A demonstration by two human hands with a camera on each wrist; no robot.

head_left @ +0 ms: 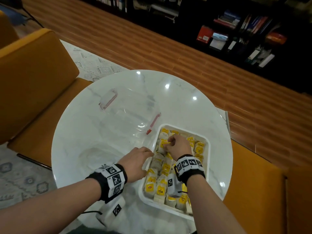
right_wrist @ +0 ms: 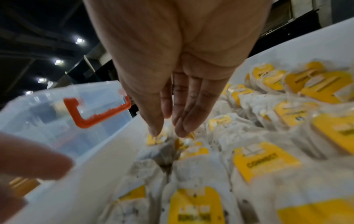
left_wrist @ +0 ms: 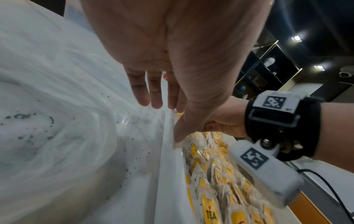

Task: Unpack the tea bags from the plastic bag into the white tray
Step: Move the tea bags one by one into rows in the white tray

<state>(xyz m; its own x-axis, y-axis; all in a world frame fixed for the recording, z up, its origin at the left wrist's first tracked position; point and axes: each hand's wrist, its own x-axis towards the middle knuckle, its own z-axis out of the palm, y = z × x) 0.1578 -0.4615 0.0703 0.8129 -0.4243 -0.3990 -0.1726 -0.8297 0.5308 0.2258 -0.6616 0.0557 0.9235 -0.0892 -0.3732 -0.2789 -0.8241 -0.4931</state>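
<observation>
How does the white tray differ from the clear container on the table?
The white tray is opaque and packed with tea bags; the clear container is see-through with red clips and looks empty. The left hand touches the tray's rim and the right hand is over it; nothing touches the container. Both sit on the round table.

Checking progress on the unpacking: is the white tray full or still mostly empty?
Full: tea bags with yellow tags cover the white tray from end to end.

I see my left hand (head_left: 136, 162) reaching forward, palm down, fingers (left_wrist: 142, 91) straight and close together, holding nothing. My right hand (head_left: 178, 146) is stretched further ahead, its fingers (right_wrist: 188, 115) extended downward with the thumb alongside. Both wrists wear black bands.
</observation>
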